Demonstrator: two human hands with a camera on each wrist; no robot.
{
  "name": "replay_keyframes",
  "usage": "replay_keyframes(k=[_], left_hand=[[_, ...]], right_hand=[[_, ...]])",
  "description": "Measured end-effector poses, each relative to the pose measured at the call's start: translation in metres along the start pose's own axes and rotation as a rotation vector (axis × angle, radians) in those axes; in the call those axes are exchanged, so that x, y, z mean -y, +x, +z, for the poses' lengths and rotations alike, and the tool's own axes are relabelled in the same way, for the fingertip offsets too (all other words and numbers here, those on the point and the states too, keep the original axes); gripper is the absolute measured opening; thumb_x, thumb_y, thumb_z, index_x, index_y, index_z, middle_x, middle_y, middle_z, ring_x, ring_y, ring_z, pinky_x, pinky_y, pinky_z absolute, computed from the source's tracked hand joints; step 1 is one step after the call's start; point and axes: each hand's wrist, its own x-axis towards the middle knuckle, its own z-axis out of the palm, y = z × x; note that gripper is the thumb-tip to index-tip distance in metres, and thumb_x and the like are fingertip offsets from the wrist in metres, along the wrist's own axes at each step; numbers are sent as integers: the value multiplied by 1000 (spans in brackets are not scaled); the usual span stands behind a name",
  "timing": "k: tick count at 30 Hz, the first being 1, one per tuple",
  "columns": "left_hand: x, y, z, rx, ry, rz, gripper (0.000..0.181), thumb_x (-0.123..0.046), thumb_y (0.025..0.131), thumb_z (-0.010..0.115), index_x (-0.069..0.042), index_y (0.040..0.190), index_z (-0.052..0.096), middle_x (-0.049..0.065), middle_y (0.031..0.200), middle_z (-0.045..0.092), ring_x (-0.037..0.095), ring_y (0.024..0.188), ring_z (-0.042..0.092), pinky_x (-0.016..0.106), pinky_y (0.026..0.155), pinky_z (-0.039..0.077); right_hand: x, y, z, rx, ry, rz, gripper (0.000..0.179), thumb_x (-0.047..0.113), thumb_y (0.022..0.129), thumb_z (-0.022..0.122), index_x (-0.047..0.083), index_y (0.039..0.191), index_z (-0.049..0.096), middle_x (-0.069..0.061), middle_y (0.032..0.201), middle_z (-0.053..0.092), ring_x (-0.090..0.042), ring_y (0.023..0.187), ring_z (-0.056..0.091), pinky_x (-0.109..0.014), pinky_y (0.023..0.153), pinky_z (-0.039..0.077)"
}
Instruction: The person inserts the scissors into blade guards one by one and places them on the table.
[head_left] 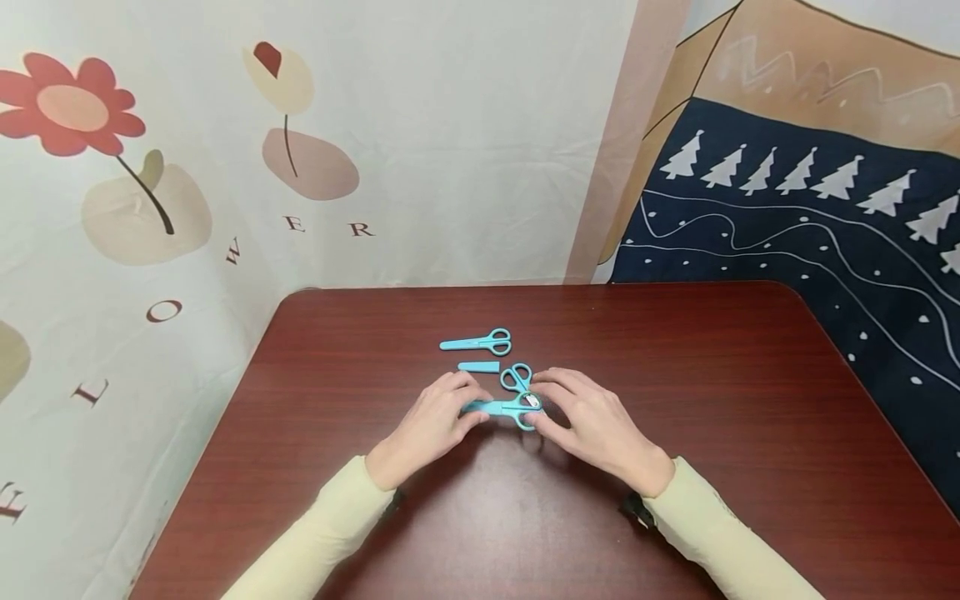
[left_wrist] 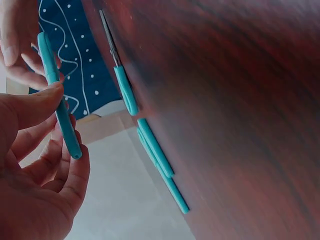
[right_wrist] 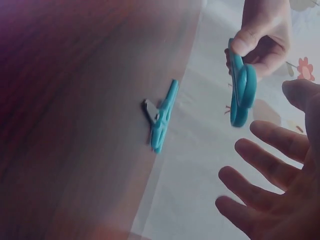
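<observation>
A glossy reddish-brown table (head_left: 712,358) is backed by a flower-printed cloth (head_left: 465,125) and a tree-printed cloth (head_left: 787,217), and above it sheathed blue scissors (head_left: 504,408) are pinched at the blade end by the left hand (head_left: 435,412), long axis crosswise, handles (right_wrist: 251,85) directed toward the right hand (head_left: 603,421), whose fingers are extended.

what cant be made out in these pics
- Held scissors, head view: sheath hides the blades.
- Bare scissors, head view: blades mostly behind held scissors' handles.
- Sheath tip, right wrist view: left hand covers it.
- Right hand, left wrist view: partly cut off by left edge.
</observation>
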Motion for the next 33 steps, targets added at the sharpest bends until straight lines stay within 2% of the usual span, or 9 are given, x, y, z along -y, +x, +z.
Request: replay_keyframes(k=[3, 6, 18, 24, 29, 33], left_hand=[[5, 0, -2, -7, -5, -35, 16, -10, 84, 87, -10, 99, 79, -2, 95, 64, 16, 80, 52, 31, 69, 49], [11, 1, -4, -17, -13, -58, 17, -9, 83, 88, -10, 98, 79, -1, 95, 65, 17, 82, 54, 33, 70, 50], [38, -7, -13, 0, -2, -124, 18, -9, 82, 88, -10, 99, 80, -1, 94, 67, 20, 84, 58, 36, 71, 50], [45, -12, -14, 64, -12, -139, 17, -8, 83, 88, -11, 97, 80, -2, 92, 65, 18, 84, 61, 36, 72, 51], [48, -15, -10, 134, -23, -121, 15, -10, 84, 87, -11, 96, 79, -4, 92, 66, 16, 84, 63, 34, 75, 53], [49, -17, -7, 172, -25, -132, 13, -12, 84, 87, -13, 95, 79, -5, 92, 67, 15, 84, 64, 33, 75, 53]], right_hand=[[-4, -1, -3, 9, 5, 7, 40, 42, 95, 73, 11, 120, 75, -4, 126, 68, -31, 128, 59, -54, 108, 46], [-8, -4, -5, 29, -6, 16, 43, 44, 95, 72, 10, 122, 74, -7, 129, 67, -36, 132, 56, -60, 114, 36], [-20, -14, -13, 74, -62, 55, 49, 47, 94, 71, 13, 129, 72, -7, 137, 64, -37, 136, 52, -65, 113, 35], [-23, -15, -14, 82, -69, 64, 48, 45, 93, 72, 13, 129, 72, -7, 137, 64, -37, 136, 52, -66, 112, 34], [-23, -15, -13, 99, -75, 67, 48, 46, 93, 72, 13, 128, 72, -8, 137, 64, -38, 136, 52, -66, 112, 34], [-22, -15, -12, 107, -75, 69, 48, 46, 93, 72, 13, 128, 72, -7, 137, 64, -37, 136, 51, -66, 113, 34]])
